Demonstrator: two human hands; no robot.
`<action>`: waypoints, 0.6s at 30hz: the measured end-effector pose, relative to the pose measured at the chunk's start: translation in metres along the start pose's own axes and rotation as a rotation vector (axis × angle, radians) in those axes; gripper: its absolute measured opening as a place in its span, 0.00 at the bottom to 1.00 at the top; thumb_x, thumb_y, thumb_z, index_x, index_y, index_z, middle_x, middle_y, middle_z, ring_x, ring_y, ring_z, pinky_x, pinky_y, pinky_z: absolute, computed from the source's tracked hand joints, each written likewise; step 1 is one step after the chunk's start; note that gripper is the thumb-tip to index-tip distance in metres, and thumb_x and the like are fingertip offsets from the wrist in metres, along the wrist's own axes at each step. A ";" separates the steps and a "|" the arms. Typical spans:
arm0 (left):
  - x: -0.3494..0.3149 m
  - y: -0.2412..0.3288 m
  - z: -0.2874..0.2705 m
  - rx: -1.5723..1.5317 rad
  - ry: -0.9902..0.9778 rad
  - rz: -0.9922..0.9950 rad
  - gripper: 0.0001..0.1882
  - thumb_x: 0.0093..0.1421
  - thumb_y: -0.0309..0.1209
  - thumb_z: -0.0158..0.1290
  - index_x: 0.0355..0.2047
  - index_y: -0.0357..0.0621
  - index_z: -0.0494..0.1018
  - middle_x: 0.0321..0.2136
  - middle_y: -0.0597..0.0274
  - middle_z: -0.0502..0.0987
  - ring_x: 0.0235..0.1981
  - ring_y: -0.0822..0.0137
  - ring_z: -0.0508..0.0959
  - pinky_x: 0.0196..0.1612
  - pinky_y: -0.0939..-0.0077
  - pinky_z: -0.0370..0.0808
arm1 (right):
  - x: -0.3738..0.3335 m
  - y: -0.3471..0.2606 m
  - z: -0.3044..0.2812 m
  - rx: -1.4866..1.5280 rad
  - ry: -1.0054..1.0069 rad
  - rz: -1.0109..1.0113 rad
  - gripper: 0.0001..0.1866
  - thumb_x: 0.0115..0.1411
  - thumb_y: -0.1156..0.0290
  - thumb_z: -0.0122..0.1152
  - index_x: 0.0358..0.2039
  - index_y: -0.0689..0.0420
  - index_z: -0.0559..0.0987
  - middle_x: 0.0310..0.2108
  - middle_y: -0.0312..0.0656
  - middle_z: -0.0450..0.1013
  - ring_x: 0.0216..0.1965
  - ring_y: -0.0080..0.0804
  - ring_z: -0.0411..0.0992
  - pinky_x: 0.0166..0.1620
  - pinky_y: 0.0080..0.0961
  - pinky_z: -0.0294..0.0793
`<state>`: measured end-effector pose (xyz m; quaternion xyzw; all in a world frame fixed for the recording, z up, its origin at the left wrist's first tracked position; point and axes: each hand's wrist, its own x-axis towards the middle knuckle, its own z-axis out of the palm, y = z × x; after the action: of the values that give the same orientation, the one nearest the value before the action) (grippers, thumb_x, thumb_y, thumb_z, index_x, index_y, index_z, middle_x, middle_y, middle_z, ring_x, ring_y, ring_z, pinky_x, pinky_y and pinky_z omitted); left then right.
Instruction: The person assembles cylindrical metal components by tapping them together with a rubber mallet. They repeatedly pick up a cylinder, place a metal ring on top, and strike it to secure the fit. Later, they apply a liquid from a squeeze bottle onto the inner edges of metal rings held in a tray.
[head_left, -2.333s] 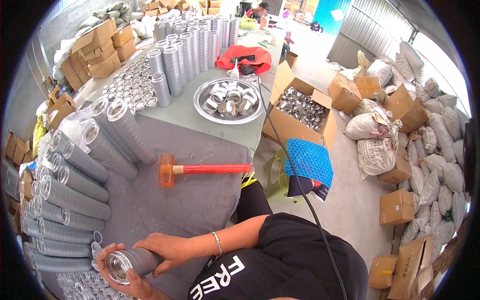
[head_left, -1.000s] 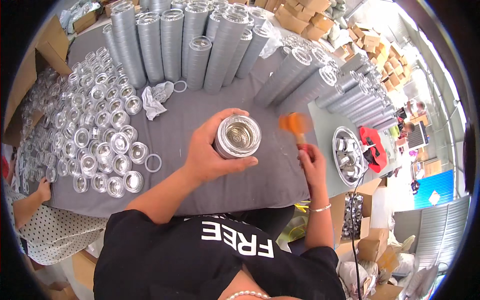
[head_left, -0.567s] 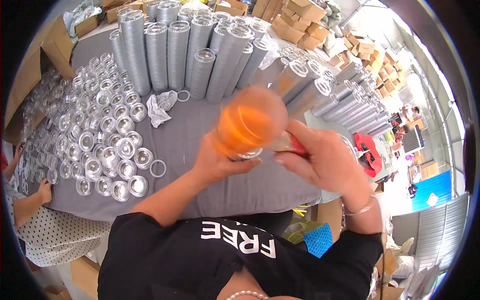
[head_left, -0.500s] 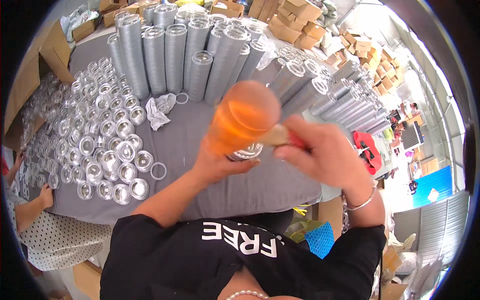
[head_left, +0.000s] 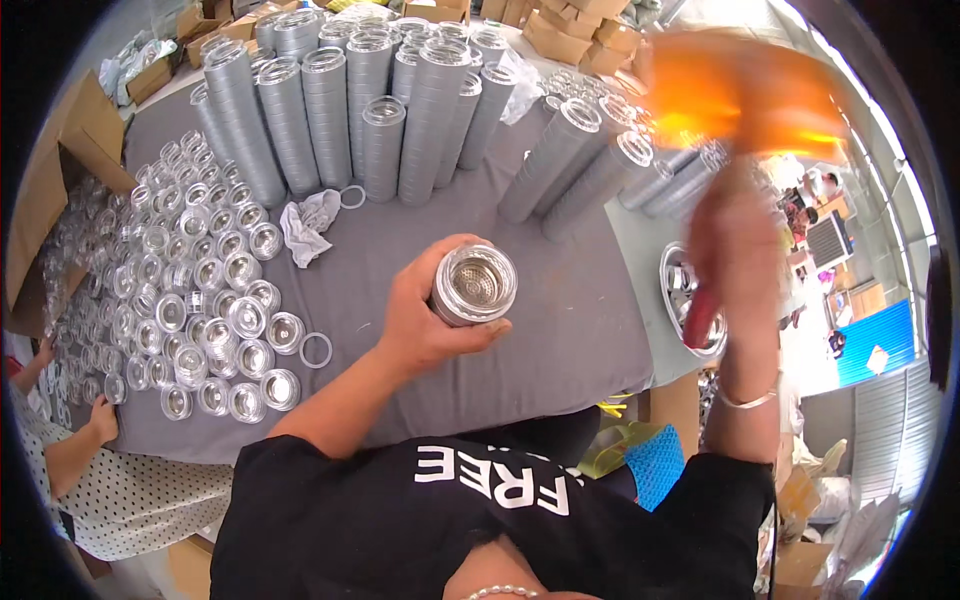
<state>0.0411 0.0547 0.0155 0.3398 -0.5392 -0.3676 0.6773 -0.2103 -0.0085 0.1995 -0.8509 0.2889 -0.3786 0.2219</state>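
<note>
Mallet raised over a metal cup

The left hand (head_left: 425,325) is wrapped around the cup (head_left: 473,285) above the bench (head_left: 560,300); the right hand (head_left: 735,250) (blurred) is clamped on an orange mallet (head_left: 745,95).

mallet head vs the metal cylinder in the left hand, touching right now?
Apart. The head view shows the orange mallet head, blurred, raised far up-right of the metal cylinder, with grey table cover between. Left hand grips the cylinder; right hand holds the mallet.

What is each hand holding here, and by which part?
The left hand wraps the side wall of a round silver metal canister, open end up. The right hand grips the red handle of a raised, motion-blurred orange-headed mallet.
</note>
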 end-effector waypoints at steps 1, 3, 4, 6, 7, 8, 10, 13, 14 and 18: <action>0.003 0.004 0.002 0.015 -0.023 -0.035 0.38 0.42 0.33 0.74 0.53 0.36 0.73 0.44 0.59 0.80 0.46 0.70 0.79 0.52 0.73 0.74 | -0.006 0.007 0.010 -0.167 -0.130 -0.068 0.17 0.68 0.56 0.58 0.32 0.57 0.73 0.18 0.32 0.69 0.19 0.17 0.67 0.21 0.17 0.61; 0.004 0.010 -0.002 0.073 -0.042 -0.106 0.38 0.42 0.33 0.74 0.53 0.36 0.72 0.44 0.60 0.80 0.46 0.70 0.78 0.52 0.73 0.74 | -0.007 -0.004 0.032 -0.350 -0.325 -0.065 0.15 0.67 0.58 0.59 0.32 0.57 0.74 0.18 0.32 0.70 0.19 0.18 0.67 0.22 0.19 0.63; 0.002 0.010 -0.005 0.072 -0.030 -0.074 0.38 0.42 0.33 0.74 0.53 0.36 0.72 0.44 0.60 0.80 0.46 0.70 0.78 0.52 0.73 0.74 | -0.001 -0.021 0.036 -0.391 -0.411 0.012 0.13 0.67 0.60 0.60 0.33 0.57 0.74 0.19 0.32 0.70 0.20 0.19 0.68 0.23 0.21 0.65; 0.002 0.004 -0.005 0.047 -0.009 0.005 0.38 0.42 0.33 0.74 0.53 0.36 0.72 0.44 0.60 0.80 0.47 0.70 0.78 0.52 0.73 0.74 | 0.000 -0.034 0.010 -0.095 -0.074 0.256 0.12 0.65 0.62 0.62 0.34 0.57 0.75 0.19 0.32 0.71 0.21 0.23 0.70 0.25 0.26 0.68; 0.001 0.001 -0.003 0.034 -0.004 -0.007 0.38 0.42 0.34 0.74 0.53 0.36 0.72 0.44 0.61 0.80 0.47 0.71 0.78 0.53 0.73 0.74 | 0.002 -0.043 0.007 0.175 -0.057 0.254 0.11 0.65 0.64 0.61 0.34 0.59 0.75 0.19 0.32 0.70 0.21 0.22 0.70 0.26 0.24 0.68; 0.000 -0.001 -0.003 0.022 0.002 -0.019 0.38 0.42 0.34 0.74 0.53 0.36 0.73 0.45 0.61 0.80 0.47 0.71 0.78 0.53 0.73 0.74 | 0.003 -0.052 0.005 0.448 -0.043 0.262 0.10 0.64 0.66 0.61 0.34 0.60 0.75 0.19 0.33 0.70 0.22 0.22 0.69 0.27 0.21 0.69; 0.002 -0.001 0.000 0.023 -0.014 -0.004 0.38 0.42 0.33 0.74 0.53 0.36 0.72 0.45 0.61 0.80 0.47 0.71 0.78 0.53 0.73 0.74 | -0.031 -0.022 0.018 0.153 -0.100 0.222 0.13 0.64 0.63 0.63 0.40 0.60 0.75 0.19 0.37 0.69 0.22 0.27 0.71 0.29 0.27 0.70; 0.001 -0.002 -0.002 0.037 -0.026 0.024 0.40 0.41 0.33 0.74 0.55 0.35 0.71 0.47 0.60 0.79 0.48 0.71 0.78 0.53 0.73 0.73 | -0.053 -0.003 0.042 -0.070 -0.232 0.292 0.15 0.65 0.62 0.62 0.43 0.61 0.74 0.21 0.46 0.71 0.24 0.40 0.74 0.33 0.32 0.71; 0.002 -0.004 -0.003 0.008 -0.018 0.007 0.40 0.41 0.32 0.74 0.55 0.35 0.70 0.47 0.60 0.79 0.48 0.70 0.78 0.54 0.73 0.73 | -0.057 0.010 0.038 -0.082 -0.173 0.374 0.16 0.65 0.62 0.61 0.43 0.61 0.74 0.23 0.48 0.71 0.25 0.44 0.74 0.33 0.34 0.71; 0.000 -0.003 0.001 -0.031 -0.025 -0.032 0.42 0.41 0.30 0.74 0.57 0.35 0.69 0.47 0.60 0.78 0.48 0.70 0.78 0.54 0.72 0.73 | -0.101 0.095 0.053 -0.261 0.045 0.537 0.17 0.65 0.59 0.61 0.44 0.61 0.74 0.27 0.52 0.74 0.30 0.54 0.73 0.36 0.35 0.73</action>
<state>0.0398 0.0530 0.0136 0.3332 -0.5361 -0.3911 0.6698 -0.2551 -0.0033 0.0576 -0.7566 0.5549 -0.2849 0.1964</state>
